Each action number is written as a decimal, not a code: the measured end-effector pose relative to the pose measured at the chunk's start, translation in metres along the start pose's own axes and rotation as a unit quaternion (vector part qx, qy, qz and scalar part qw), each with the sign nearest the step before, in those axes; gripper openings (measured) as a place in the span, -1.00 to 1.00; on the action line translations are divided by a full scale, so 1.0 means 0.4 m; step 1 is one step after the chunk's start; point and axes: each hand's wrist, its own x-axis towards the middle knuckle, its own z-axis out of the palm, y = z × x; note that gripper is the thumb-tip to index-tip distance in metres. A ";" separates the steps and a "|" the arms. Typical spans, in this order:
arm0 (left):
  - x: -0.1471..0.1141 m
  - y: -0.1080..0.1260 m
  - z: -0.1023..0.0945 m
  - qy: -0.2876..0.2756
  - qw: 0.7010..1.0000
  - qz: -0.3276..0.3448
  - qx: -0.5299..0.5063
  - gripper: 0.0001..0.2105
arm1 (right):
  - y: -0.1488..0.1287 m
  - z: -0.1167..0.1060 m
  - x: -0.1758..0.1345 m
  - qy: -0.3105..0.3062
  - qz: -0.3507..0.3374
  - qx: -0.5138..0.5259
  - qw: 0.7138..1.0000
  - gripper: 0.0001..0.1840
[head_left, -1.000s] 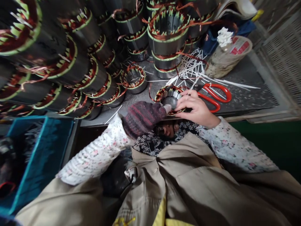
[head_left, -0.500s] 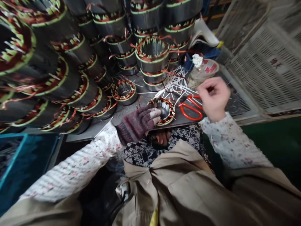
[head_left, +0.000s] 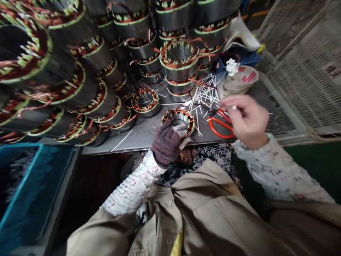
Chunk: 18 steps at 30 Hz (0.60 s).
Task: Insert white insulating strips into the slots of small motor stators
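A small motor stator (head_left: 191, 121), a ring with copper windings and a pale green edge, sits near the front edge of the bench. My left hand (head_left: 168, 140), in a dark knitted glove with bare-looking pale fingertips, grips its near left side, with fingers reaching into the bore. To the right, my bare right hand (head_left: 249, 119) is closed in a pinch above the red-handled scissors (head_left: 220, 128). A tiny white bit shows at its fingers; what it holds is unclear. White thin strips (head_left: 204, 90) lie in a loose pile behind the scissors.
Tall stacks of stators (head_left: 92, 96) fill the left and back. A single stator (head_left: 146, 102) stands left of my work. A tape roll (head_left: 243, 79) with a white clump is at back right, beside pale plastic crates (head_left: 303, 81). A blue bin (head_left: 39, 192) stands lower left.
My left hand has turned and shifted to the near side of the stator, its fingers deeper over the bore. My right hand has come slightly lower. The whole view has shifted a little.
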 end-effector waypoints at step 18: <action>0.010 0.047 0.011 -0.019 0.990 -0.138 0.012 -0.37 | -0.103 0.038 -0.158 -0.136 -0.010 0.087 0.987 -0.84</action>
